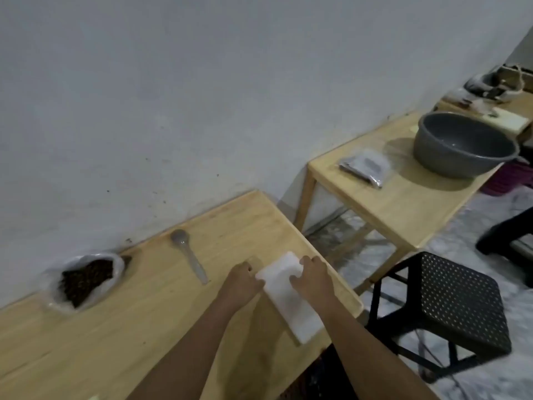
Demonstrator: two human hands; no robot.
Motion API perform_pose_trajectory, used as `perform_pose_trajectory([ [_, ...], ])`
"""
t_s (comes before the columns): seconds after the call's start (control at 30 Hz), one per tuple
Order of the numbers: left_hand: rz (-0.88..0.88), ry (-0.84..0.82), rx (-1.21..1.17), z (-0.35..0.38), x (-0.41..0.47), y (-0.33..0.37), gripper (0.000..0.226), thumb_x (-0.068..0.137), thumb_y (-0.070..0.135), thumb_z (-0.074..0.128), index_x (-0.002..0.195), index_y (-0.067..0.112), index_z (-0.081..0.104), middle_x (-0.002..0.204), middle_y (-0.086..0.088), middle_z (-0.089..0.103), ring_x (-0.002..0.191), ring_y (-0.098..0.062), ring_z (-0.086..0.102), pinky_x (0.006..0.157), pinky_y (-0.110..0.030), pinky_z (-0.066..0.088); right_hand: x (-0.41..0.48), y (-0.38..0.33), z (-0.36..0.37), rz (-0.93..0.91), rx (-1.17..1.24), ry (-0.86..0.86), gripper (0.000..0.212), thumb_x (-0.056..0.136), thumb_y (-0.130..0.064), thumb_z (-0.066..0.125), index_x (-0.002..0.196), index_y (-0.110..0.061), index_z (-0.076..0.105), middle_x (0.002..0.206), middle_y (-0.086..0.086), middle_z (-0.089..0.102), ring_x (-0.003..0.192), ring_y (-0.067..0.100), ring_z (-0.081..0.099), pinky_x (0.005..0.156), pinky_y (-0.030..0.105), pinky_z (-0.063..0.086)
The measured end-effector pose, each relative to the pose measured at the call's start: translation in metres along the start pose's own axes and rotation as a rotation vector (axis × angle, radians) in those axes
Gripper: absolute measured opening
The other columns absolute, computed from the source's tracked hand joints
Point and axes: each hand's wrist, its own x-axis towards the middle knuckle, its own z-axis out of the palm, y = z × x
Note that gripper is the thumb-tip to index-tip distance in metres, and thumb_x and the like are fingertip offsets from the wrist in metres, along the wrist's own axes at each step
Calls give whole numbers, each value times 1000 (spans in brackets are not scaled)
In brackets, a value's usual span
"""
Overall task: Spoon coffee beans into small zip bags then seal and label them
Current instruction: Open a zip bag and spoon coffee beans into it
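Observation:
A white stack of small zip bags [288,295] lies near the right edge of the wooden table [144,327]. My left hand [242,280] grips the stack's left upper edge with curled fingers. My right hand [310,277] curls over its top right corner. An open clear bag of dark coffee beans [86,280] sits at the left by the wall. A clear plastic spoon [189,255] lies on the table between the beans and my hands.
A second wooden table [403,197] to the right carries a grey basin [461,144] and a packet of dark contents [364,166]. A black perforated stool [450,304] stands beside my table's right edge. The white wall runs along the back.

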Motion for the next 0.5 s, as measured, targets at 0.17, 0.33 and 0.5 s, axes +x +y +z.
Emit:
perform_pose_trajectory([
  [0.17, 77, 45, 102, 19, 4, 2, 55, 82, 39, 68, 123, 9, 47, 119, -9, 41, 109, -27, 46, 82, -33, 41, 5, 19, 7, 95, 9, -49, 51, 85, -38, 61, 125, -12, 42, 129, 8, 38, 123, 28, 41, 94, 39, 43],
  [0.33, 111, 129, 97, 26, 6, 0, 51, 79, 31, 71, 121, 10, 52, 116, -9, 44, 108, -27, 47, 83, -34, 43, 10, 23, 13, 84, 115, 28, 39, 83, -28, 66, 112, -10, 48, 120, 8, 43, 114, 28, 46, 88, 38, 45],
  [0.5, 170, 196, 46, 32, 1, 3, 53, 80, 25, 70, 128, 12, 51, 123, -5, 45, 115, -21, 43, 88, -27, 39, 10, 24, 14, 95, 361, 129, 26, 79, -15, 69, 83, -17, 44, 89, 2, 50, 82, 20, 52, 70, 29, 43],
])
